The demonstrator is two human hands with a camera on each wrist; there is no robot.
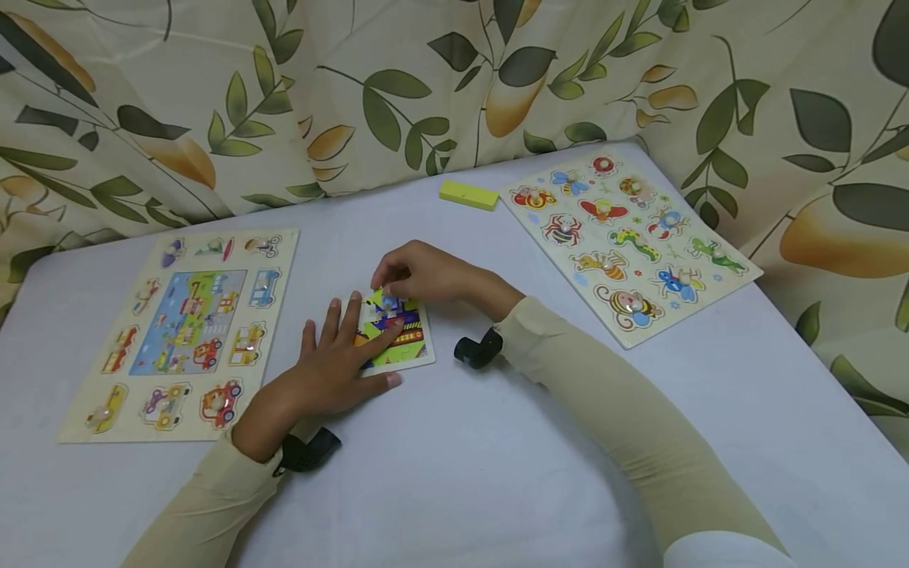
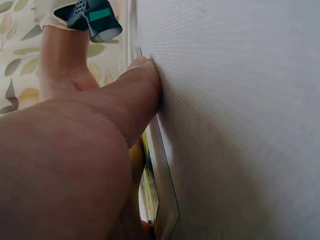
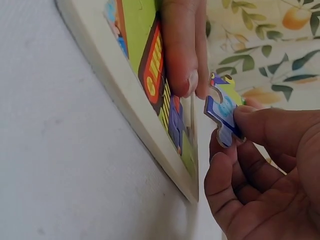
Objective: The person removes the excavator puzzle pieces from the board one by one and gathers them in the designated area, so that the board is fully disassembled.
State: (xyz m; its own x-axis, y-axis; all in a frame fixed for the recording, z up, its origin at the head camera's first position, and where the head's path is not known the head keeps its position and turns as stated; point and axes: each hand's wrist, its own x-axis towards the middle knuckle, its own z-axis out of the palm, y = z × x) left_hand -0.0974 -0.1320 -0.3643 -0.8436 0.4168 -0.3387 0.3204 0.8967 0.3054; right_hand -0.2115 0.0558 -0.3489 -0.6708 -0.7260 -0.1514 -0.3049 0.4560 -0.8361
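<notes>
In the right wrist view my right hand (image 3: 265, 175) pinches a jigsaw piece (image 3: 223, 107) between thumb and fingers, tilted and held just off the board. The piece is blue, purple and yellow-green. Under both hands lies a small jigsaw board (image 1: 394, 359) with a pale rim and a picture in green, purple, orange and red. My left hand (image 1: 330, 363) lies spread over the board's left side, fingers straight, and its thumb rests by the near edge. In the head view my right hand (image 1: 433, 272) is over the board's far edge and partly hides the piece.
A vehicle peg puzzle board (image 1: 280, 315) lies at the left, close to my left forearm. An insect peg puzzle board (image 1: 589, 300) lies at the right. Near the table's far edge sits a yellow-green block (image 1: 469, 196). A leaf-patterned cloth (image 1: 398, 47) hangs behind the white table (image 1: 454, 473).
</notes>
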